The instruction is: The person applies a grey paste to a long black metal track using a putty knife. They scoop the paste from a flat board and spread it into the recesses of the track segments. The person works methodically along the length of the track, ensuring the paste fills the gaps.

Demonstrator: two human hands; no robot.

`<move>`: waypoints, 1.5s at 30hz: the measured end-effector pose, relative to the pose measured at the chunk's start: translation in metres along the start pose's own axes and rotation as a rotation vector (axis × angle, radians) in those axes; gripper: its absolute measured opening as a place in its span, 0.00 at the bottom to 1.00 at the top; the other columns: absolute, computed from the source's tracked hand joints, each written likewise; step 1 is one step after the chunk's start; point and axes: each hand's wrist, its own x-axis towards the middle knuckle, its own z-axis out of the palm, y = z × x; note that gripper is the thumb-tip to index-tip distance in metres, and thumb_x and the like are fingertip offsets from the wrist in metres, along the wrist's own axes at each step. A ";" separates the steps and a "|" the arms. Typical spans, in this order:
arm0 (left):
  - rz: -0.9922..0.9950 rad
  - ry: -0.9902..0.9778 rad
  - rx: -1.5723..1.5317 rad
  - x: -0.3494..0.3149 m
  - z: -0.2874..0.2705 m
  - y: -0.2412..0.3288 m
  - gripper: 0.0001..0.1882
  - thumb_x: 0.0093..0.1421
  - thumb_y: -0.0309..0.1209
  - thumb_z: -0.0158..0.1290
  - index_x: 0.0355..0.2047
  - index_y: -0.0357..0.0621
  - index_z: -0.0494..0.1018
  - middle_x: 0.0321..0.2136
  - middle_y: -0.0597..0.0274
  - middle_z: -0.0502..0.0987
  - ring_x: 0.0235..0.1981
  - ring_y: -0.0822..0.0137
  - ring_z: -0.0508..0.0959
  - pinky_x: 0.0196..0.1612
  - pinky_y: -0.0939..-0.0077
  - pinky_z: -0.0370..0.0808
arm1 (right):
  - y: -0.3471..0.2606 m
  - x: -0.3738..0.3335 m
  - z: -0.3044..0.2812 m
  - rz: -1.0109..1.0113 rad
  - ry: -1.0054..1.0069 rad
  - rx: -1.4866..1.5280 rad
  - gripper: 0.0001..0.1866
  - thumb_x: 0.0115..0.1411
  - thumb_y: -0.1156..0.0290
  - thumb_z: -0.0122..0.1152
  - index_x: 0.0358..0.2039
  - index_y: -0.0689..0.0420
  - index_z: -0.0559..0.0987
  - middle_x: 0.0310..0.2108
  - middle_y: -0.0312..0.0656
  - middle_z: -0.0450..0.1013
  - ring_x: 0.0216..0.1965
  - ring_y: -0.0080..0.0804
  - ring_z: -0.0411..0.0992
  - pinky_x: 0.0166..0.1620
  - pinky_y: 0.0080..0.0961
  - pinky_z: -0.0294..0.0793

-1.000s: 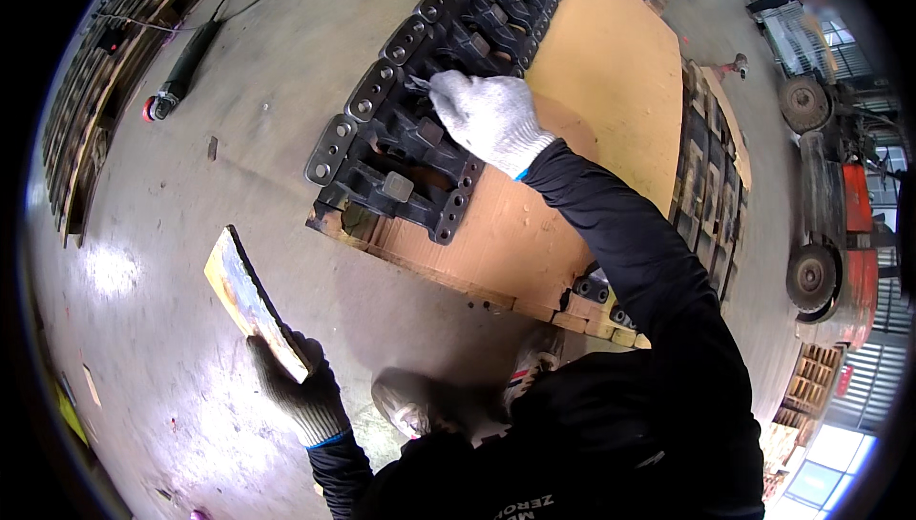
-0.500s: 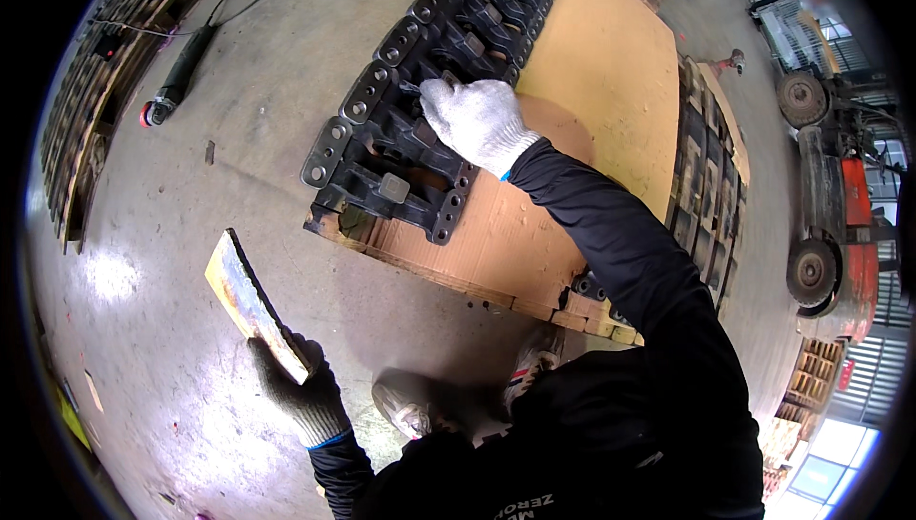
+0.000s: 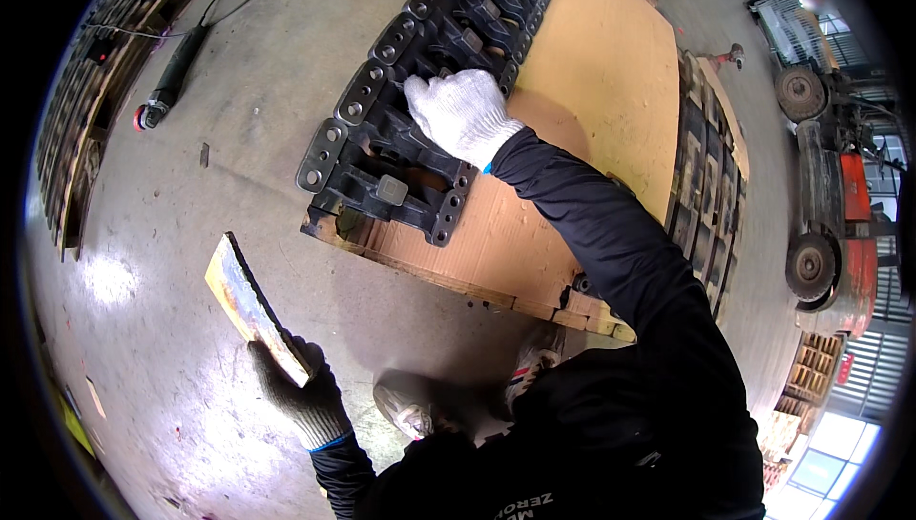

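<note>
Left hand [image 3: 301, 394] clamped flat board [image 3: 250, 305]; right hand [image 3: 456, 114], fingers bunched over track chain [image 3: 392, 40], grip uncertain. Chain looked assembled along pallet's [image 3: 534, 308] left edge; what remained, unclear.

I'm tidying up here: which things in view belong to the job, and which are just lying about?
Seemingly in use:
black metal links, at the right hand
flat board, in the left hand
cardboard under the links

Seemingly lying about:
corded grinder
small dark scrap

Right knit glove [image 3: 460, 114], upper centre: white, blue-hemmed ribbed cuff. Left knit glove [image 3: 301, 394], lower left: grey, blue-hemmed. Black long-sleeved top [image 3: 582, 434], white lettering [image 3: 526, 506]. Pale sneakers [image 3: 405, 411].
</note>
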 end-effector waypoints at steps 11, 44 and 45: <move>0.041 0.055 0.012 -0.009 0.011 0.004 0.15 0.72 0.41 0.47 0.46 0.40 0.71 0.33 0.58 0.76 0.24 0.73 0.70 0.22 0.80 0.64 | 0.005 -0.010 -0.010 0.126 -0.003 0.133 0.08 0.64 0.60 0.59 0.38 0.49 0.80 0.20 0.43 0.77 0.21 0.44 0.78 0.24 0.41 0.76; -0.018 -0.038 -0.039 -0.001 -0.002 -0.001 0.17 0.72 0.42 0.48 0.44 0.39 0.71 0.32 0.61 0.76 0.23 0.74 0.70 0.20 0.80 0.64 | -0.002 -0.012 0.003 -0.011 0.051 -0.024 0.07 0.56 0.66 0.62 0.27 0.53 0.74 0.14 0.41 0.71 0.18 0.40 0.75 0.21 0.36 0.74; -0.017 -0.045 -0.034 0.000 -0.004 0.000 0.17 0.72 0.42 0.48 0.44 0.39 0.71 0.32 0.61 0.76 0.23 0.74 0.70 0.20 0.80 0.64 | -0.001 -0.011 0.002 -0.010 0.050 -0.023 0.07 0.56 0.67 0.62 0.27 0.53 0.74 0.15 0.42 0.71 0.18 0.40 0.75 0.21 0.36 0.74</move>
